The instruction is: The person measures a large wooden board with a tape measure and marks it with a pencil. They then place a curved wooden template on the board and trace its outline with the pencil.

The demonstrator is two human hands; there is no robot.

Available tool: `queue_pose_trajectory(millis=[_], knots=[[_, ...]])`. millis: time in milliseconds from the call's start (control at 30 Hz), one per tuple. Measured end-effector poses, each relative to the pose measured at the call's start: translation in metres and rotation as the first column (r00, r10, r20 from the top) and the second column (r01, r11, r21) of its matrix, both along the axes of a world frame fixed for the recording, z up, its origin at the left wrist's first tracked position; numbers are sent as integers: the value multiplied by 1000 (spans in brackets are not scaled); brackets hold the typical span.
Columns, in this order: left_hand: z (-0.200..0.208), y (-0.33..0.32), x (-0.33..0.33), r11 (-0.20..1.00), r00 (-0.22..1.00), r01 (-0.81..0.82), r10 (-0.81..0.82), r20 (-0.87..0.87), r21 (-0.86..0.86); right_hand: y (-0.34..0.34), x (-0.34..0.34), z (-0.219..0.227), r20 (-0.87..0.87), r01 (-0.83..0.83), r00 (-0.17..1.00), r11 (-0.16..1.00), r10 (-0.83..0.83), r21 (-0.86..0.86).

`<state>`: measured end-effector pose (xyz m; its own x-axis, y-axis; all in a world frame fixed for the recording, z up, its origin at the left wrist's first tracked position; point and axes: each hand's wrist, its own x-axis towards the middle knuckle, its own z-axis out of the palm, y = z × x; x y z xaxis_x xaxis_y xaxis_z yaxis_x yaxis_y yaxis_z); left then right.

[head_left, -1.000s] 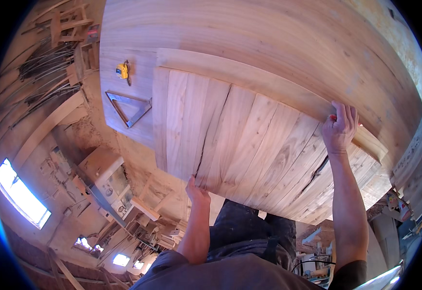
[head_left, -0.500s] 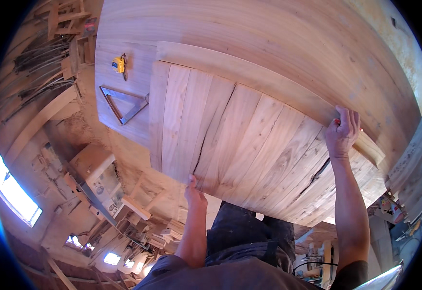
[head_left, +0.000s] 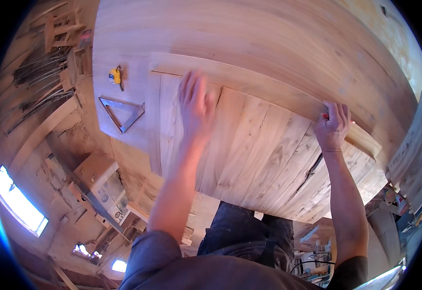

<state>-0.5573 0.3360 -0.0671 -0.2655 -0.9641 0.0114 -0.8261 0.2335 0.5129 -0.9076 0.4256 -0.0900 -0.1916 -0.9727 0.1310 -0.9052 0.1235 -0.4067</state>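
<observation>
The plank panel lies across the middle of the frame, its boards running roughly from the person's side toward the far edge; along that far edge rests a long wooden strip; the right hand, right of centre, is curled over the strip near its right end, closed round a thin red thing that it mostly hides; the left hand, blurred, is over the panel's upper left, near the strip, its fingers loosely bent and apparently holding nothing; whether it touches the wood I cannot tell.

To handle this well, I would bear down evenly with a hand near each end of the strip, so that neither end swings; sight along the seam between strip and panel before trusting it; and watch the dark crack at lower right, which may catch.

Farther out, a triangular square and a yellow tape measure lie at upper left; the large board beneath spreads across the top.
</observation>
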Motion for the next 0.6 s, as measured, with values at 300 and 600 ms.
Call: queue_pose_trajectory(millis=[300, 600], knots=[[-28, -82, -43, 969, 972, 211, -221, 75, 126, 0, 1, -1, -38, 21, 999, 1000, -21, -4], [-38, -82, -34, 971, 971, 238, -238, -10, 18, 7, 4, -6, -66, 51, 996, 998, -53, -34]])
